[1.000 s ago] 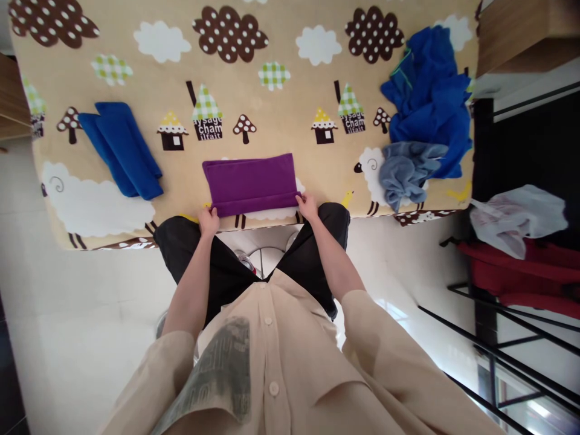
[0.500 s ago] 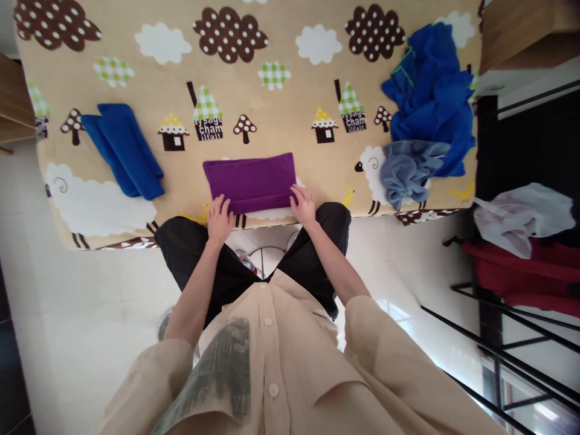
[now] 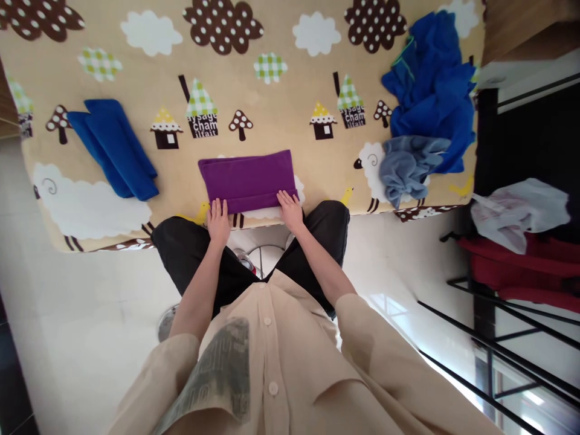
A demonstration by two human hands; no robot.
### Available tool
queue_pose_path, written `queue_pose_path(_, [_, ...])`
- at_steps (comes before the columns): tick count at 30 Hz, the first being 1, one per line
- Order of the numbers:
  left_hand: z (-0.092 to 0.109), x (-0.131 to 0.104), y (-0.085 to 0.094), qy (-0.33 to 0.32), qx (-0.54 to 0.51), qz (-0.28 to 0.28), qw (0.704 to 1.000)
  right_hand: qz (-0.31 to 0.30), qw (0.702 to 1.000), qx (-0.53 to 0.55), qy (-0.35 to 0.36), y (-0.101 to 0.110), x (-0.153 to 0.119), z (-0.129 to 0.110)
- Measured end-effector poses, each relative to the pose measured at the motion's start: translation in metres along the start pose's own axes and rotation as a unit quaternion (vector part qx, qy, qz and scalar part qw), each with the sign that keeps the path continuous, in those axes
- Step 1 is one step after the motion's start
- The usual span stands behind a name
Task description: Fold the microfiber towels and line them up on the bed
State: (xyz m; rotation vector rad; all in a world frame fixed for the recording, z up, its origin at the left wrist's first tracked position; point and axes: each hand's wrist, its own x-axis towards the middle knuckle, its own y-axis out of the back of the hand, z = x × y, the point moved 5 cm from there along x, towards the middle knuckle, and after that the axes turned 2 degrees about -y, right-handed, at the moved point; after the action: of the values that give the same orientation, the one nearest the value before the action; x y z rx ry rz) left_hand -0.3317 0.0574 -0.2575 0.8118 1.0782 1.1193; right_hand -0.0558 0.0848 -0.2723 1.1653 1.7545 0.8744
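Observation:
A purple cloth (image 3: 248, 178), folded into a long rectangle, lies in front of me near the edge of the patterned bedspread (image 3: 272, 130). My left hand (image 3: 219, 222) rests with its fingertips on the cloth's near left corner, fingers stretched out. On the near right part of the cloth lie the fingers of my right hand (image 3: 290, 209), flat and extended. Neither hand grips the fabric. Off to the left are folded blue cloths (image 3: 118, 151), one overlapping the other.
At the right, a rumpled heap of blue cloth (image 3: 432, 90) lies with a crumpled grey-blue cloth (image 3: 408, 163) in front of it. Past the bed's right side are a white plastic bag (image 3: 521, 211), something red (image 3: 521, 269) and black metal bars (image 3: 489, 356).
My right hand has moved left from the cloth's right edge onto its near strip. My left hand has flattened on the near left corner. The view has shifted slightly.

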Motion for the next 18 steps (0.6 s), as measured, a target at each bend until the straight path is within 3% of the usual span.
queue_pose_path(9, [-0.021, 0.015, 0.021, -0.019, 0.0, -0.064, 0.998, -0.011, 0.998, -0.05, -0.044, 0.025, 0.019, 0.014])
queue_pose_path(18, [-0.019, -0.014, 0.023, -0.013, 0.041, -0.08, 0.996, -0.072, 0.994, -0.069, -0.039, 0.031, -0.01, 0.008])
